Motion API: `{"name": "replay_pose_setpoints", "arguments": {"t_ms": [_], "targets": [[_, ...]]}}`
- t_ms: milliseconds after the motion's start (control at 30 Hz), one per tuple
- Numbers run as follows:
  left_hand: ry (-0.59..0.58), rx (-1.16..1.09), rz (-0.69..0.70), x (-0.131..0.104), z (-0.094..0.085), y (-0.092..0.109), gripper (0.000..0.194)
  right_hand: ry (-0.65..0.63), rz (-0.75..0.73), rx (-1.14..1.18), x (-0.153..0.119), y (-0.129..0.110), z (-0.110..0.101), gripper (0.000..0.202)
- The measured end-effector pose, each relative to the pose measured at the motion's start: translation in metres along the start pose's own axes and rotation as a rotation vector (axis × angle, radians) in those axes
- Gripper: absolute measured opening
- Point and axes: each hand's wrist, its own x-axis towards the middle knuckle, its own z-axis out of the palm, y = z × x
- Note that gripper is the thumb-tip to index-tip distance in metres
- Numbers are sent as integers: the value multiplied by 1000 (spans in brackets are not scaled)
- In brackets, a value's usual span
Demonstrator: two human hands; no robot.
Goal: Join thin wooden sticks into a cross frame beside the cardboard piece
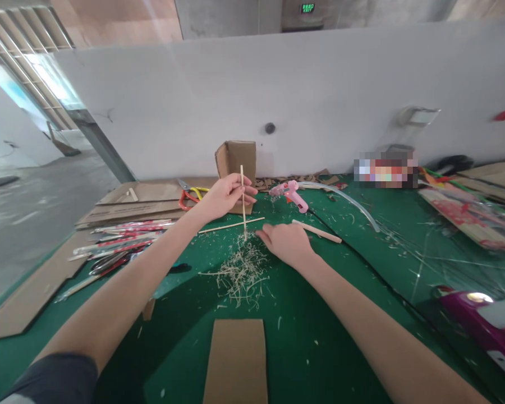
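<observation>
My left hand [232,193] pinches a thin wooden stick [243,202], held upright with its lower end over a heap of pale shavings [242,269]. My right hand [289,242] is low over the green table, just right of the stick's lower end. Its fingers are curled, and whatever they may hold is hidden. Behind the left hand, a second thin stick [231,225] lies flat. A folded piece of cardboard [240,154] stands upright behind the left hand. In front of the shavings lies a flat cardboard rectangle [236,359].
A pink glue gun [294,196] with its black cord rests beyond my right hand, near a pale rod [317,231]. Scissors [189,193], wrapped sticks [118,238] and cardboard sheets [37,280] are on the left. A purple device [480,325] occupies the right edge.
</observation>
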Motion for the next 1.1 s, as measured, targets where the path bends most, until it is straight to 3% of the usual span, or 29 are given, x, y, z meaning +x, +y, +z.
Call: {"name": "replay_pose_setpoints", "arguments": {"t_ms": [67,267,433,600,800,967,1100], "targets": [[-2,-1,9,0,0,-2,14,-35,-39,-1,-1,1,0,54],[-17,10,7,-1,0,0,16,61,35,-7,-1,2,0,54],[-6,-3,-7,-2,0,1,17,-49,-44,-20,1,4,0,54],[0,3,-13,-3,2,3,17,33,39,2,0,1,-5,55],[20,20,-7,-3,2,5,15,-64,-23,-23,-1,1,-4,53],[19,14,-17,-3,2,7,14,60,44,-22,0,-3,-6,54],[34,27,-29,-3,2,8,14,-20,28,-50,0,-3,-8,56]]}}
